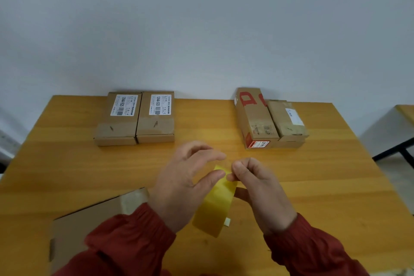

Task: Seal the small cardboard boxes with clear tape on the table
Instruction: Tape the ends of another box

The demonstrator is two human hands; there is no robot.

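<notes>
A yellowish roll of tape [218, 204] is held above the table, between my hands. My left hand [179, 188] grips the roll with its thumb on the outer face and its fingers arched over the top. My right hand [257, 188] pinches the tape at the roll's upper edge between thumb and forefinger. A flat cardboard box [89, 226] lies at the near left, partly under my left sleeve. Two small labelled boxes [122, 119] [156, 116] stand side by side at the back left.
At the back right a taller box with red print [255, 119] stands against a smaller box [289, 121]. The wooden table [67, 163] meets a plain wall behind. Another table's corner [406, 112] and a black leg [398, 152] show at the right edge.
</notes>
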